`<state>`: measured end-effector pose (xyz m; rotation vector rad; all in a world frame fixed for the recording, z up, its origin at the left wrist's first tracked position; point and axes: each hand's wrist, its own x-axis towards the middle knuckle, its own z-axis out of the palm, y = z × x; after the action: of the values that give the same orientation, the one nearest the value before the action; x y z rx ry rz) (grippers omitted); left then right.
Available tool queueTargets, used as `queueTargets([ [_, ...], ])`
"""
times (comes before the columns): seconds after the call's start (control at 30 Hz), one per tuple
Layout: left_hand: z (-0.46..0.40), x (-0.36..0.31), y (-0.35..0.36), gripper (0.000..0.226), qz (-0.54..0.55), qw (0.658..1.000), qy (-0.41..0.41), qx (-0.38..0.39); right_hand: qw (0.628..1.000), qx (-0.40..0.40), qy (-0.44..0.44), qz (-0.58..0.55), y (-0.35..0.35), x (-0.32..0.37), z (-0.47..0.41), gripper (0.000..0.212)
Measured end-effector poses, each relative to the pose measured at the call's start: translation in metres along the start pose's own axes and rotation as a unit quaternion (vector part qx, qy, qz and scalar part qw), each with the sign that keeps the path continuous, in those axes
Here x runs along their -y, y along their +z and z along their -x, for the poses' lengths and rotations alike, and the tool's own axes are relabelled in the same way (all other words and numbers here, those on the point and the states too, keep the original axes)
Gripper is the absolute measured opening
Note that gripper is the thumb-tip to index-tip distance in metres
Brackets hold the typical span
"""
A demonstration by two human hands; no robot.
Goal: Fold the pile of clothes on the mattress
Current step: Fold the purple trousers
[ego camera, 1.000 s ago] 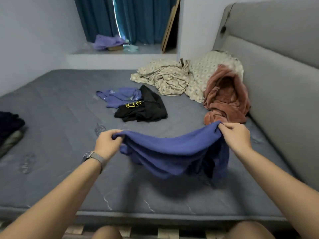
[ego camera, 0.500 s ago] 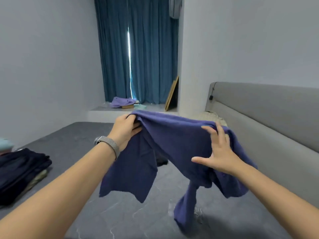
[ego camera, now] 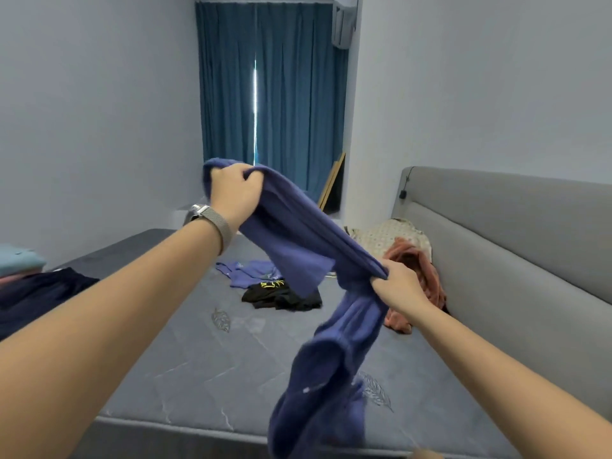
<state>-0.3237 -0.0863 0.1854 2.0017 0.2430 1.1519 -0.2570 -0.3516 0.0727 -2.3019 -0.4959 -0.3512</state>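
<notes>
Gripping blue garment (ego camera: 298, 233) | left hand (ego camera: 233, 190) high | right hand (ego camera: 395, 286) low

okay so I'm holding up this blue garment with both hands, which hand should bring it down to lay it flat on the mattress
Right hand, probably: it grips the blue garment low, close over the mattress, with the loose end hanging below it. The left hand holds the other end high.

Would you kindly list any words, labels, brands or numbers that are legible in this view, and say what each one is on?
Nothing here can be read.
black garment on the mattress: yellow-green print, too small and crumpled to read.
purple garment behind it: a pale mark, too blurred to read.
blue garment held in both hands: no text visible.
watch on the left wrist: no readable face.
mattress: leaf motifs only, no lettering.
</notes>
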Motion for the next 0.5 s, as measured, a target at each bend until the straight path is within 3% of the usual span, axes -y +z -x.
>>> queueTargets([
  [0.1, -0.006, 0.021, -0.021, 0.027, 0.001, 0.998, -0.051, -0.030, 0.999, 0.010, 0.023, 0.039, -0.004, -0.003, -0.002, 0.023],
  [0.2, -0.009, 0.037, -0.034, 0.025, 0.005, 0.997, -0.078, -0.010, 0.998, 0.024, 0.033, 0.051, -0.014, 0.007, -0.005, 0.034],
  [0.33, -0.006, 0.046, -0.045, 0.028, -0.004, 0.988, -0.147, 0.054, 0.995, 0.039, 0.051, -0.077, -0.032, 0.036, -0.010, 0.027],
  [0.43, 0.016, 0.028, -0.050, 0.024, -0.035, 0.961, -0.211, 0.178, 0.980, 0.059, 0.070, -0.176, -0.050, 0.069, -0.009, 0.022],
  [0.5, 0.038, 0.011, -0.045, 0.068, -0.043, 0.934, -0.174, 0.310, 0.976, 0.060, 0.074, -0.197, -0.058, 0.094, -0.005, 0.021],
])
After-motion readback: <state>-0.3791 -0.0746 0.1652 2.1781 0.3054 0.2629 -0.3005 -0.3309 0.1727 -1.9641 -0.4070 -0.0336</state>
